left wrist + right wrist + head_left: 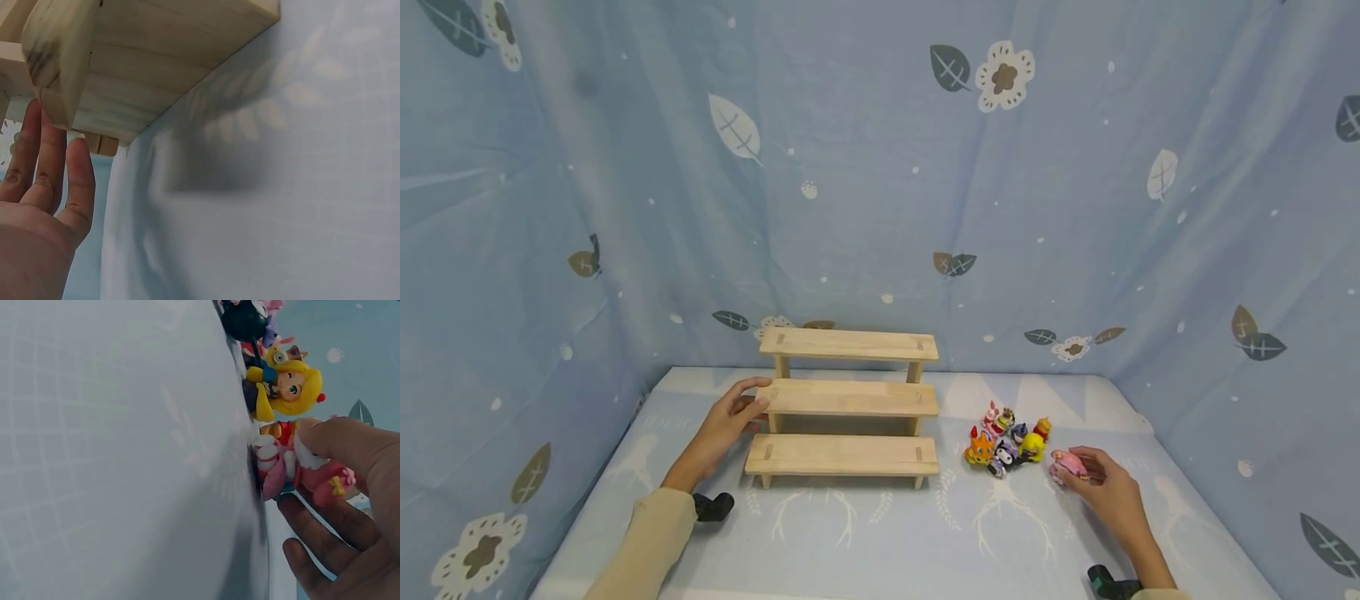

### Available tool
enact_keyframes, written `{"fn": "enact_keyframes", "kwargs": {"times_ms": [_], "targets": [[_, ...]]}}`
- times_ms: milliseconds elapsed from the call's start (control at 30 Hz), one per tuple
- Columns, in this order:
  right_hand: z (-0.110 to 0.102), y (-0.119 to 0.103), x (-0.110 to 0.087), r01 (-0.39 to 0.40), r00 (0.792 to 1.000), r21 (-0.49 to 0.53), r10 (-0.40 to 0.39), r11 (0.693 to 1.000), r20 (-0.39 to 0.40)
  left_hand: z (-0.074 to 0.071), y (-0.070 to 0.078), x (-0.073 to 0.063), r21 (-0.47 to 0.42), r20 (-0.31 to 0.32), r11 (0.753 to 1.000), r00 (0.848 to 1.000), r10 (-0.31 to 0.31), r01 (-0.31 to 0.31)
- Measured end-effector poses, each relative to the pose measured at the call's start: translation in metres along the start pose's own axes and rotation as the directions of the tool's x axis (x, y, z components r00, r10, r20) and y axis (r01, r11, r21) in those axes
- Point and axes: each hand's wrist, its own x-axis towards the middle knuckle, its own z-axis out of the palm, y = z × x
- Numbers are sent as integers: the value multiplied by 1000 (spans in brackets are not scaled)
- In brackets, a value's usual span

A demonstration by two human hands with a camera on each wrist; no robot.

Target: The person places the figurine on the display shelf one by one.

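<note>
My left hand (727, 425) holds the left end of the middle board of a three-step wooden display stand (850, 454). In the left wrist view, several fingers (80, 181) reach up by that board's end, and the thumb is hidden. Off to the right, my right hand (1108, 487) pinches a pink figurine (1067, 464) between thumb and fingers, at or just above the tabletop. The right wrist view shows the figurine (281, 464) lying tilted under the thumb. A cluster of small figurines (1006, 454) stands between the wooden stand and my right hand.
A yellow-haired figurine (289, 387) is close to the held one. The table has a pale patterned cloth (880, 542). Blue printed fabric (865, 167) encloses the back and sides. Nothing stands on the stand's boards (850, 343).
</note>
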Motion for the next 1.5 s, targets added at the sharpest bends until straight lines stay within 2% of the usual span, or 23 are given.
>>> {"fn": "enact_keyframes", "kwargs": {"times_ms": [100,367,600,933,1233,1500], "targets": [[-2,0,-3,-5,1000,20,6,1000,-27,-1,-6,4,9,-8,1000,1000,1,-1],[-7,-13,-7,-2,992,76,12,997,-126,-3,-6,5,23,-33,1000,999,1,0],[-12,-25,-9,-6,995,138,20,990,-102,-2,-5,5,20,-37,1000,999,-2,2],[-12,-37,-5,116,984,93,-102,989,-146,0,-5,6,9,-56,1000,998,-15,16],[-11,-51,-4,187,972,121,-165,975,-169,-1,-12,13,-7,0,1000,1000,25,-25],[-8,-67,0,261,959,169,-234,950,-163,-2,-14,16,-10,4,999,999,36,-36]]}}
